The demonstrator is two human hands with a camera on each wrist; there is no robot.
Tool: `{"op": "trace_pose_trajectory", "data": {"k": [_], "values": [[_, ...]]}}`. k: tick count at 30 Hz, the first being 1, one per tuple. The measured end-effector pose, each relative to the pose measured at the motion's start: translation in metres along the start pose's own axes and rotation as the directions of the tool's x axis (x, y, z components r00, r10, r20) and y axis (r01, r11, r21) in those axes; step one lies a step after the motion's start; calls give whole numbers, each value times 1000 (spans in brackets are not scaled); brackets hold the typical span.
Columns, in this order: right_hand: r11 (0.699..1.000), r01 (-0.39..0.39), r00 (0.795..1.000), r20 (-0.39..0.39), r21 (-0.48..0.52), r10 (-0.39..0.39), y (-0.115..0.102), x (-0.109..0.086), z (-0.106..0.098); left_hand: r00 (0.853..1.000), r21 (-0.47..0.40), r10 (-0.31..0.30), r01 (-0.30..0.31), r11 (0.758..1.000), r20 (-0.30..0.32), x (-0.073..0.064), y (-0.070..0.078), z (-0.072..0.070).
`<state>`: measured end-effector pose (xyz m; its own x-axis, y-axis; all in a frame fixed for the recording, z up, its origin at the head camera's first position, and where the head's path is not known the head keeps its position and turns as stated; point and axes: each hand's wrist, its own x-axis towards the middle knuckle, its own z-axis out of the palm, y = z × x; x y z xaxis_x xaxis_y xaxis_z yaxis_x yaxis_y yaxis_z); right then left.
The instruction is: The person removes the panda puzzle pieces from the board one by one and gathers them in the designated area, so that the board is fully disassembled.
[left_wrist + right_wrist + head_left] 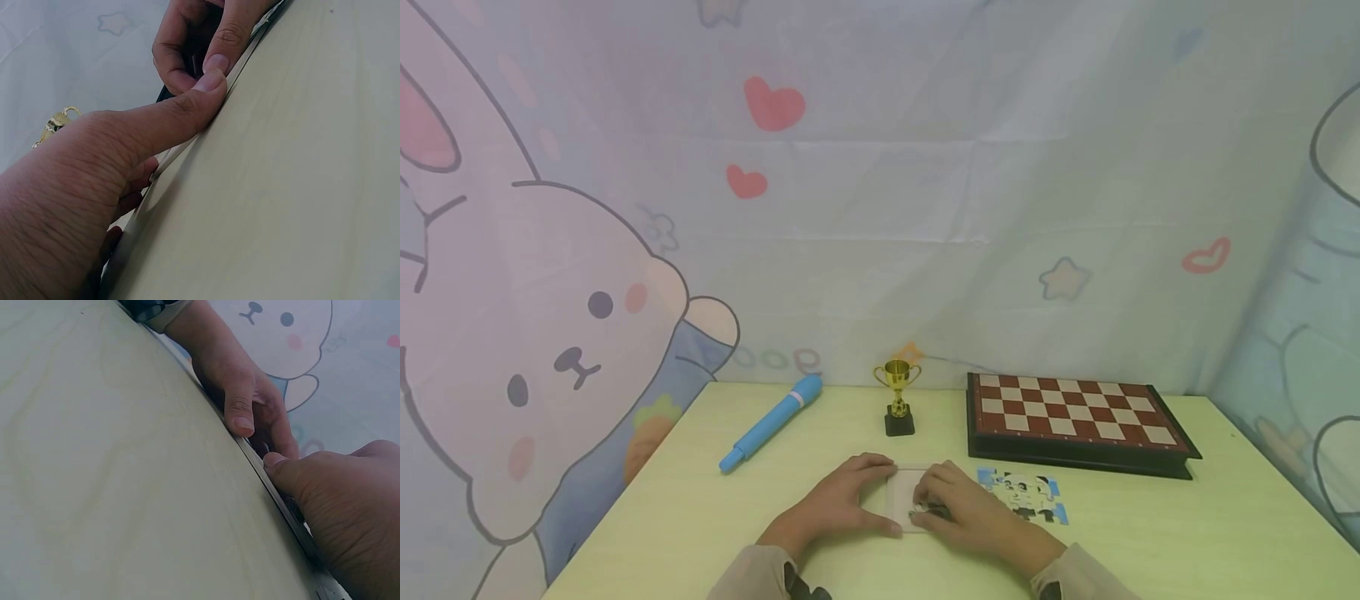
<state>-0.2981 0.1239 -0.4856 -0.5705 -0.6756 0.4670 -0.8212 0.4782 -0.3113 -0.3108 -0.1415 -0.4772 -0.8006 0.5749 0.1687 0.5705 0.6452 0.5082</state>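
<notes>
A pale, shallow puzzle tray (904, 482) lies flat on the table between the hands. My left hand (842, 502) steadies its left side, thumb at the near edge and fingers at the far edge. Over the tray's right part, my right hand (966, 512) has curled fingers and pinches a small dark-and-white puzzle piece (937, 509), mostly covered by the fingers. In the left wrist view the left thumb (209, 84) lies close to the right hand's fingertips. To the right of the right hand, several joined and loose puzzle pieces (1026, 493) with blue edges lie on the table.
Behind the hands stands a small gold trophy cup (898, 396) on a black base. A blue pen-shaped stick (771, 423) lies at the left. A red-and-white chessboard box (1078, 421) sits at the back right. A printed cloth (880, 208) hangs behind the table.
</notes>
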Motion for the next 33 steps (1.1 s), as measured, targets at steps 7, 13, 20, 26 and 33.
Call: {"op": "trace_pose_trajectory", "data": {"k": [7,13,20,26,33], "values": [[998,26,999,-38,61,-24,0,0,0,1000,-2,-2,2,1000,1,0,-1,0],[990,63,997,-53,126,-56,2,-1,-2,1000,9,1,-1,1000,0,0,-1,0],[980,117,992,-68,163,-107,3,-1,-4,1000,14,6,-6,1000,-5,0,0,0],[982,105,992,-81,157,-93,1,-3,-7,1000,0,-5,5,1000,3,0,1,0],[981,130,980,-167,141,-106,1,-13,-17,1000,-4,-16,16,1000,7,0,1,0]]}}
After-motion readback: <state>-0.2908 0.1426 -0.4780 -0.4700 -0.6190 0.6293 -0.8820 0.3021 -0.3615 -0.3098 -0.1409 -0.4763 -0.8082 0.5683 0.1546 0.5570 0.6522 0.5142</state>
